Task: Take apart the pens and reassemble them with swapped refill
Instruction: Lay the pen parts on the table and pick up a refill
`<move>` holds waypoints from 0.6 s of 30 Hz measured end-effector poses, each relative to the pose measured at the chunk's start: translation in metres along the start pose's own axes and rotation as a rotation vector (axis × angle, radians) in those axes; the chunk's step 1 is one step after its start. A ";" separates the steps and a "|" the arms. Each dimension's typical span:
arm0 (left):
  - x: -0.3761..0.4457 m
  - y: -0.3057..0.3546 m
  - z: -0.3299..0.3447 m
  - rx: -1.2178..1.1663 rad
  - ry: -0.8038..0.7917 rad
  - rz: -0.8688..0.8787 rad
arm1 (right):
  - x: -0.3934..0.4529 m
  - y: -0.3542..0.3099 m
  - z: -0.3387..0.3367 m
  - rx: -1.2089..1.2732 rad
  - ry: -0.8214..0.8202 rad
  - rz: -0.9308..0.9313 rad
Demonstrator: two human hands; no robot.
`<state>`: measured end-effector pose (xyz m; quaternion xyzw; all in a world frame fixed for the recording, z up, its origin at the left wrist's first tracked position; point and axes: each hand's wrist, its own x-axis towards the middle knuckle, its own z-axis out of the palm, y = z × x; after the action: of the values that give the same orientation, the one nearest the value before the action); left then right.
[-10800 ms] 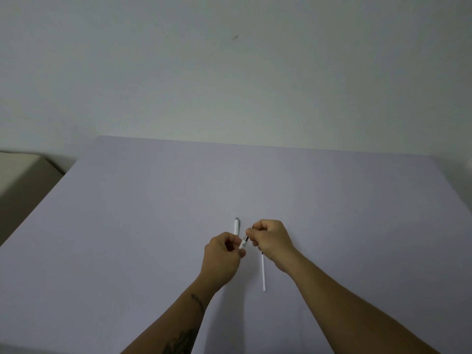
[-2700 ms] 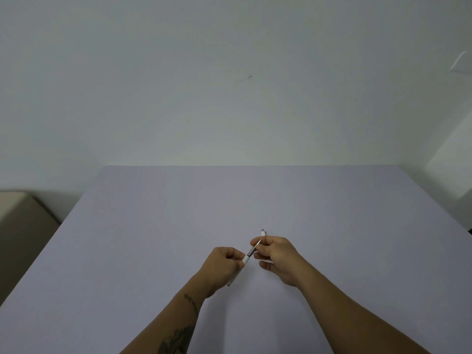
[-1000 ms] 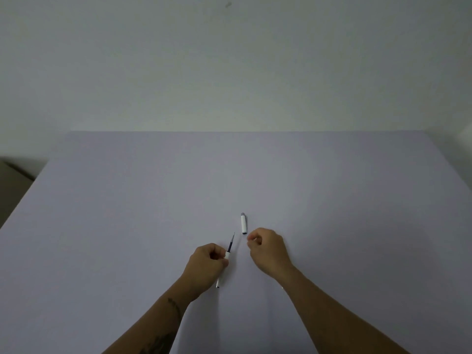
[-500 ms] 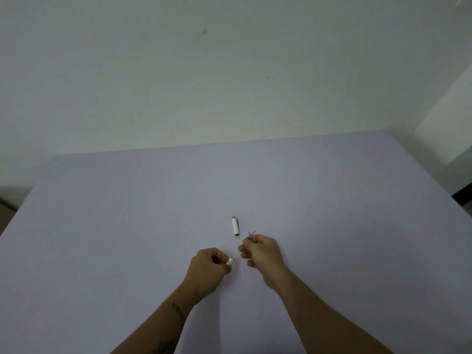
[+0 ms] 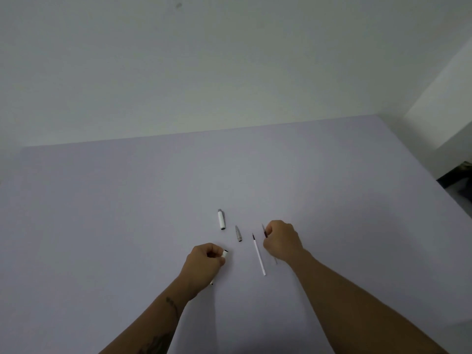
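A white pen barrel (image 5: 224, 253) is gripped in the closed left hand (image 5: 204, 264), its open end showing beside the thumb and its other end just visible below the heel of the hand. The right hand (image 5: 282, 240) is curled shut around a second thin piece (image 5: 264, 231), whose dark pointed tip projects past the knuckles and whose pale tail appears to emerge beneath the wrist; whether it is a refill or another part cannot be told. The two hands are held apart, low over the pale lilac tabletop (image 5: 102, 213). Between them, closer to the right hand, a white refill (image 5: 259, 255) with a dark tip is laid flat, its tip pointed away from the person. Just beyond the left hand, a small grey conical tip section (image 5: 238, 233) is laid on the tabletop, and a little farther away and to its left a white cap (image 5: 221, 219) with a grey end is laid. None of the loose parts is touched by either hand, and none is in contact with another. A tattoo is seen on the left forearm.
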<state>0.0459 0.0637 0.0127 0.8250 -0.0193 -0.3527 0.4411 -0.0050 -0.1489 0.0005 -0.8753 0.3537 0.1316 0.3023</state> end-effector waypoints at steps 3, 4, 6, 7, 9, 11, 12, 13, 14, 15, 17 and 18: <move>0.004 -0.001 0.001 0.010 -0.013 -0.005 | -0.002 0.002 0.009 -0.030 0.032 -0.034; 0.005 -0.002 0.002 0.017 -0.018 -0.007 | -0.001 0.002 0.010 -0.029 0.044 -0.036; 0.007 -0.004 0.002 0.031 -0.026 -0.016 | 0.000 0.002 0.011 -0.018 0.052 -0.033; 0.008 -0.004 0.003 0.040 -0.031 -0.019 | 0.000 0.003 0.011 -0.009 0.051 -0.032; 0.009 -0.005 0.004 0.053 -0.040 -0.021 | 0.000 0.005 0.011 0.005 0.054 -0.029; 0.008 -0.005 0.005 0.050 -0.042 -0.014 | -0.004 0.005 0.011 0.000 0.079 -0.045; 0.008 -0.005 0.005 0.040 -0.040 -0.008 | -0.007 0.005 0.012 -0.011 0.100 -0.063; 0.007 -0.005 0.005 0.025 -0.039 0.000 | -0.010 0.003 0.013 -0.022 0.119 -0.088; 0.006 -0.005 0.004 0.010 -0.038 0.010 | -0.014 0.001 0.016 -0.029 0.129 -0.116; 0.005 -0.004 0.004 0.002 -0.036 0.021 | -0.018 -0.002 0.019 -0.038 0.130 -0.141; 0.001 -0.005 0.003 0.011 -0.030 0.042 | -0.025 -0.007 0.027 -0.071 0.121 -0.166; -0.001 -0.005 0.002 0.012 -0.024 0.050 | -0.028 -0.010 0.031 -0.090 0.120 -0.171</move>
<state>0.0428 0.0656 0.0085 0.8228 -0.0472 -0.3513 0.4444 -0.0190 -0.1083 -0.0072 -0.9213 0.2890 0.0685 0.2509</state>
